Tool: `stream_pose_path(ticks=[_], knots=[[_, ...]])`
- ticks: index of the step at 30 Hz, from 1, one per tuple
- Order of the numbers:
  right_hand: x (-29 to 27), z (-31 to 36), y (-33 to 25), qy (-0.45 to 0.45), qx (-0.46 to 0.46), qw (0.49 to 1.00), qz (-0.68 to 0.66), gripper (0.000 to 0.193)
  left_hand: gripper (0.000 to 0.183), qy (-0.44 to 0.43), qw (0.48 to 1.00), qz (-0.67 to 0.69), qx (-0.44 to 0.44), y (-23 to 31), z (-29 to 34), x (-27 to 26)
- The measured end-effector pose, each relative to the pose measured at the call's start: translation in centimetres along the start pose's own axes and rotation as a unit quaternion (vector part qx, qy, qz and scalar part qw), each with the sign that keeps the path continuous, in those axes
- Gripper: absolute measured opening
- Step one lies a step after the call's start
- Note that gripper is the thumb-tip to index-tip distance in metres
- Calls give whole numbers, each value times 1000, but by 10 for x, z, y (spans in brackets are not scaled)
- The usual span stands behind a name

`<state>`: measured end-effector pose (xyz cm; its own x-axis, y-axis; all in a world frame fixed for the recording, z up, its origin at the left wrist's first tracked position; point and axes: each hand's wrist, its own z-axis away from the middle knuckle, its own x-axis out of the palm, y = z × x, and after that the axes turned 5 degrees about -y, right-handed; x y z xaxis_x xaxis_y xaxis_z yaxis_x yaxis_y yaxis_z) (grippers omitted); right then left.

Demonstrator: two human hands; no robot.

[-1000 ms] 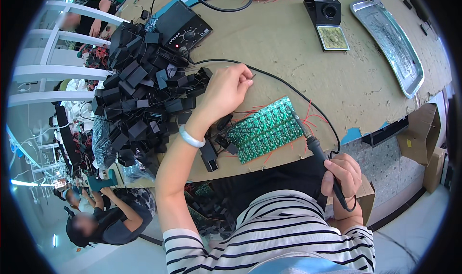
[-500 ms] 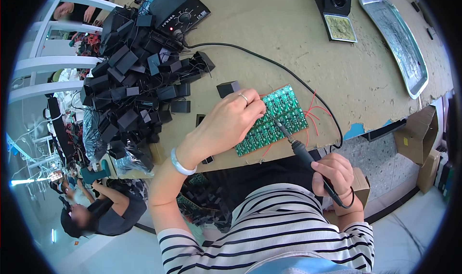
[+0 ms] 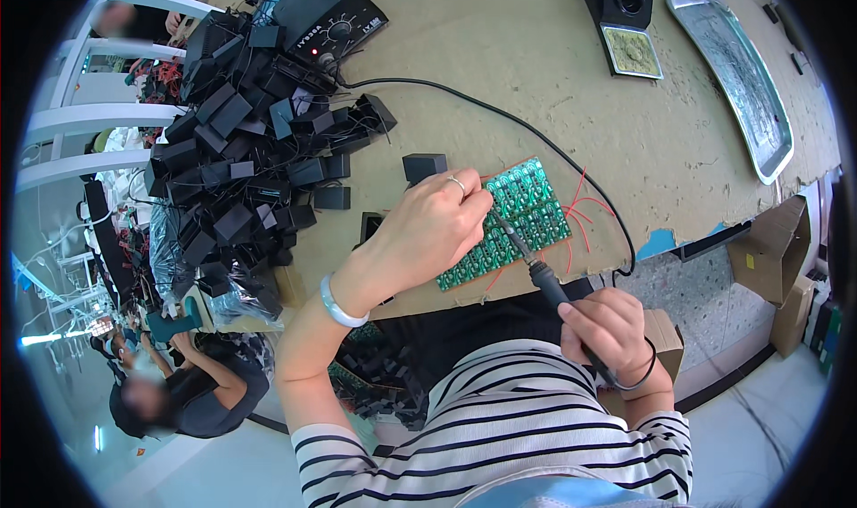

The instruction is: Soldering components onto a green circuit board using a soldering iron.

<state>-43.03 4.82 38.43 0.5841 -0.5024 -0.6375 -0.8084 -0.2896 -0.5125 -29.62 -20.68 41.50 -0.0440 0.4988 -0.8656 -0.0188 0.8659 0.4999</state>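
A green circuit board panel [image 3: 527, 206] with rows of small silvery solder points lies tilted on the worktable, red wires [image 3: 585, 213] poking out along its edges. My right hand [image 3: 609, 329] grips a soldering iron [image 3: 546, 280] by its dark handle, the tip at the middle of the panel. Beside that tip, the fingers of my left hand [image 3: 437, 218] are pinched together over the panel's left part. Whatever they pinch is hidden. A black plastic box [image 3: 423, 167] sits just beyond my left knuckles, and another black piece [image 3: 370, 226] is partly covered by my left wrist.
A heap of black boxes with wires [image 3: 241, 142] covers the table's left side, against a soldering station [image 3: 332, 21]. The iron's cable [image 3: 500, 111] curves around the panel. Far right are an iron stand with sponge [image 3: 632, 51] and a metal tray [image 3: 736, 84]. Co-workers sit at left.
My right hand and the soldering iron have shifted a little left, the tip moving slightly left on the panel. My left hand stays pinched at nearly the same spot.
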Motion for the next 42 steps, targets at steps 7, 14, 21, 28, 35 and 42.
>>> stream_pose_path(ticks=[7, 14, 21, 28, 35, 42], knots=[[-8, -8, -5, -88, -86, 989, 83, 20, 16, 8, 1000, -26, 3, 3, 0, 5], [-29, 5, -9, -21, -25, 999, 13, 20, 17, 3, 999, -41, 7, 3, 2, 5], [-26, 11, -12, 15, 70, 997, 21, 18, 20, -3, 997, -80, 4, 4, 0, 5], [-26, 5, -12, 10, 69, 997, 13, 26, 22, -15, 992, -122, -22, 11, 3, 1], [-24, 7, -10, 47, 71, 996, 30, 17, 26, 243, 926, -112, -268, 15, 25, -26], [-24, 2, -11, 69, 56, 996, 32, 14, 18, 213, 863, -347, -299, -45, 69, -50]])
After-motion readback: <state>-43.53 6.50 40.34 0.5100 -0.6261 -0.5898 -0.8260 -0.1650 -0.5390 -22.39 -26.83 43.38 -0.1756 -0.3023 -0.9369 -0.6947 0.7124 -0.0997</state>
